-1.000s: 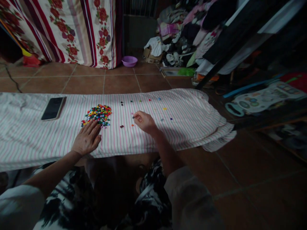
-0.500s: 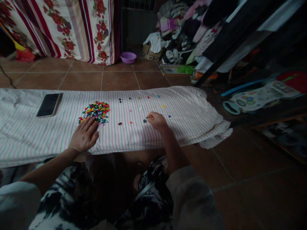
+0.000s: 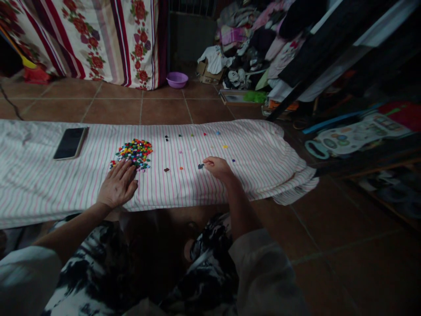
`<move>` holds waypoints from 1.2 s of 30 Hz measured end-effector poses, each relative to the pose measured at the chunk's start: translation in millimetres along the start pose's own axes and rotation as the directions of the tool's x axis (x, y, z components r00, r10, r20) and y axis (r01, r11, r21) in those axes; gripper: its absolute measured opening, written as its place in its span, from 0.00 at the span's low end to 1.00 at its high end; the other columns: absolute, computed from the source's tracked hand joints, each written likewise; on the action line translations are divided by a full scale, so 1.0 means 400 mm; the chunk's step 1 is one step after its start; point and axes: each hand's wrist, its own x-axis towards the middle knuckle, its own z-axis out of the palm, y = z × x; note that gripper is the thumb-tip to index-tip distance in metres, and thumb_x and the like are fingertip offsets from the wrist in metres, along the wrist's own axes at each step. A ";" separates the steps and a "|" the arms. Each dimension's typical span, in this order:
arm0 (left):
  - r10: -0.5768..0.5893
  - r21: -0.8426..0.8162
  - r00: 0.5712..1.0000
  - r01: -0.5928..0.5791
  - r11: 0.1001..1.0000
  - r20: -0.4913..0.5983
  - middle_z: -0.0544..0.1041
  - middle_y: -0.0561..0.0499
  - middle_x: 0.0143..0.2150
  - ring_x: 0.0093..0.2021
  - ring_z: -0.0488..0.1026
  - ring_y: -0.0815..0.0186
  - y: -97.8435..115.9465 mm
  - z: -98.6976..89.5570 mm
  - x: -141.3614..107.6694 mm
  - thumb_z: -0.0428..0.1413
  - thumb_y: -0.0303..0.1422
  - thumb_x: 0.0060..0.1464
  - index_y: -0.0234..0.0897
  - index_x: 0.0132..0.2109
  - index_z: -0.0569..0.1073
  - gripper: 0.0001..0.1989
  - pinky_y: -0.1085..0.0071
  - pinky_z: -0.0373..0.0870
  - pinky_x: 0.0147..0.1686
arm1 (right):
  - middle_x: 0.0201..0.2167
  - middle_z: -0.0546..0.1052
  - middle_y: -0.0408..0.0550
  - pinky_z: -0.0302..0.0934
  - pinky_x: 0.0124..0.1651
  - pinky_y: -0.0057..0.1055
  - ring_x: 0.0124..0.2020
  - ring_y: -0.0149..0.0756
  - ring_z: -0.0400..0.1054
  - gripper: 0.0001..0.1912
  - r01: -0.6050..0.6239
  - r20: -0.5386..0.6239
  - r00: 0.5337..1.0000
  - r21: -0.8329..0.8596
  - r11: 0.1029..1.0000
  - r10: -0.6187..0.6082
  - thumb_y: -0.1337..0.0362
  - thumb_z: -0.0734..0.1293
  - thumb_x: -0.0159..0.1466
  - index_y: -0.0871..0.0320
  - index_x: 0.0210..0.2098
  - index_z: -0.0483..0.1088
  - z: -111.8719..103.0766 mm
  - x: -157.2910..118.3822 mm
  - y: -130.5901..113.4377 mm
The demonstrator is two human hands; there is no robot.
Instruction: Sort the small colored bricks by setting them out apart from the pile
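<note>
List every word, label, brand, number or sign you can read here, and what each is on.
No text can be read.
Cardboard box: marks too small and blurred to read.
Pale panel with round patches: markings too blurred to read.
Phone: dark screen, no text visible.

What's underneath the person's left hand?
Striped cloth shows around the left hand, and small colourful pieces lie at its far end; whatever is directly beneath it is covered.

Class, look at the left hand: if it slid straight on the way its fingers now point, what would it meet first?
The pile of small coloured pieces: the left hand lies right at its near edge, though exact contact is hard to tell.
</note>
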 end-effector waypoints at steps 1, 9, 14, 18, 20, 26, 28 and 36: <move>-0.003 -0.007 1.000 0.003 1.000 -0.002 0.62 0.39 0.67 0.70 0.53 0.49 0.000 0.001 0.000 0.49 0.37 0.60 0.38 0.65 0.60 0.27 0.47 0.56 0.66 | 0.38 0.81 0.49 0.63 0.44 0.29 0.39 0.35 0.73 0.16 0.002 -0.004 1.000 0.013 1.000 -0.002 0.71 0.61 0.59 0.60 0.42 0.78 0.000 0.000 0.000; -0.039 -0.027 0.999 0.039 0.999 0.002 0.61 0.40 0.68 0.70 0.53 0.49 0.000 0.006 -0.002 0.49 0.37 0.59 0.38 0.64 0.61 0.27 0.47 0.56 0.66 | 0.38 0.81 0.50 0.65 0.46 0.31 0.39 0.36 0.74 0.16 0.039 -0.003 0.999 0.046 0.998 -0.039 0.70 0.60 0.60 0.60 0.41 0.78 -0.002 0.006 0.000; -0.049 -0.015 0.998 0.050 0.999 0.034 0.62 0.38 0.67 0.70 0.52 0.49 0.004 -0.001 0.002 0.49 0.38 0.59 0.35 0.61 0.65 0.25 0.46 0.57 0.65 | 0.38 0.80 0.51 0.64 0.47 0.33 0.39 0.38 0.73 0.15 0.074 -0.196 0.978 0.006 0.997 -0.071 0.68 0.60 0.60 0.58 0.39 0.78 -0.008 0.025 -0.028; -0.069 0.013 0.995 0.068 0.998 0.071 0.60 0.39 0.68 0.71 0.51 0.49 0.012 -0.010 0.008 0.47 0.37 0.60 0.37 0.56 0.71 0.20 0.45 0.58 0.64 | 0.37 0.79 0.50 0.63 0.44 0.32 0.38 0.37 0.71 0.13 0.226 -0.221 0.953 0.069 0.972 -0.206 0.65 0.61 0.63 0.57 0.40 0.77 0.024 0.046 -0.119; -0.073 0.029 0.994 0.071 0.997 0.084 0.61 0.39 0.68 0.71 0.51 0.49 0.015 -0.014 0.010 0.47 0.36 0.60 0.37 0.55 0.72 0.19 0.46 0.58 0.64 | 0.36 0.78 0.49 0.63 0.43 0.30 0.36 0.35 0.70 0.12 0.319 -0.158 0.940 0.099 0.943 -0.302 0.65 0.62 0.63 0.57 0.40 0.77 0.056 0.054 -0.182; -0.065 0.058 0.995 0.060 0.997 0.076 0.62 0.37 0.67 0.71 0.51 0.50 0.018 -0.015 0.011 0.48 0.36 0.60 0.34 0.52 0.72 0.17 0.48 0.59 0.64 | 0.40 0.74 0.48 0.61 0.46 0.29 0.40 0.33 0.69 0.11 0.483 0.061 0.870 0.094 0.871 -0.489 0.69 0.62 0.65 0.57 0.43 0.76 0.161 0.066 -0.357; -0.065 0.042 0.995 0.062 0.997 0.073 0.62 0.36 0.67 0.71 0.50 0.50 0.018 -0.015 0.012 0.48 0.35 0.59 0.34 0.51 0.72 0.17 0.48 0.59 0.64 | 0.42 0.73 0.48 0.60 0.47 0.29 0.42 0.34 0.69 0.11 0.514 0.112 0.847 0.072 0.855 -0.519 0.70 0.63 0.66 0.56 0.43 0.76 0.184 0.068 -0.402; -0.075 0.019 0.994 0.074 0.997 0.073 0.62 0.36 0.67 0.71 0.50 0.49 0.021 -0.015 0.014 0.48 0.34 0.59 0.34 0.52 0.71 0.17 0.48 0.58 0.65 | 0.43 0.73 0.52 0.61 0.46 0.31 0.43 0.38 0.70 0.15 0.523 0.260 0.833 -0.085 0.848 -0.488 0.73 0.61 0.66 0.55 0.44 0.76 0.214 0.078 -0.483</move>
